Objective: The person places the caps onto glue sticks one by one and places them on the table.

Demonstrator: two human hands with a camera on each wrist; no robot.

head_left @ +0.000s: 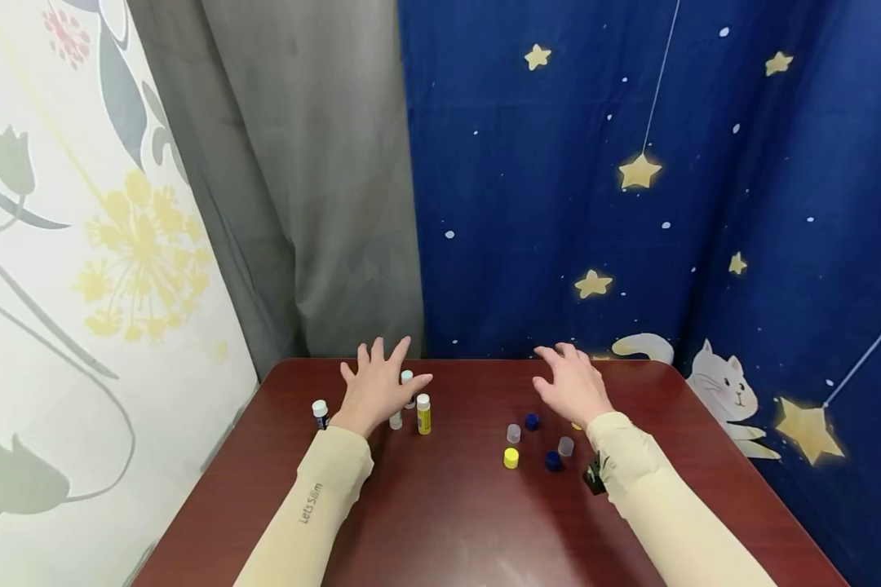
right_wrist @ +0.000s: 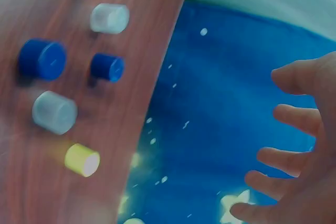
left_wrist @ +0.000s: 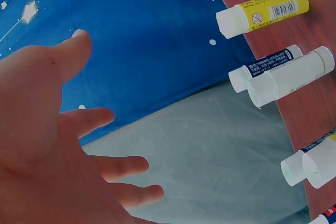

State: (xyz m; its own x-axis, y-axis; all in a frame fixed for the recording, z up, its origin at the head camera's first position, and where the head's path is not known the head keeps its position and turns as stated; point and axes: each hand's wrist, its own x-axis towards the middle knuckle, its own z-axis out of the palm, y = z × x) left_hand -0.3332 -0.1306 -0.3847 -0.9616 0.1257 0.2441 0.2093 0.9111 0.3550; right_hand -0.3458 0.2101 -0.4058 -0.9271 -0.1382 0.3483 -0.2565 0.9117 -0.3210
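Note:
Above the table's left half my left hand (head_left: 378, 391) hovers with fingers spread, holding nothing. Below and around it stand several uncapped glue sticks: a yellow one (left_wrist: 275, 11), a white one (left_wrist: 291, 77) beside a dark blue one (left_wrist: 268, 64), and others partly cut off in the left wrist view. My right hand (head_left: 576, 387) is raised on the other side, its fingers apart and nothing in them. Near it lie loose caps: a yellow cap (head_left: 511, 458), two clear caps (right_wrist: 109, 18), two blue caps (right_wrist: 42, 60), and a second yellow cap (right_wrist: 82, 160), mostly hidden by the hand in the head view.
The dark red wooden table (head_left: 448, 522) has rounded far corners. Behind it hang a grey curtain (head_left: 338, 204) and a blue star-patterned curtain (head_left: 521, 204). A floral wall covering (head_left: 59, 269) stands at the left.

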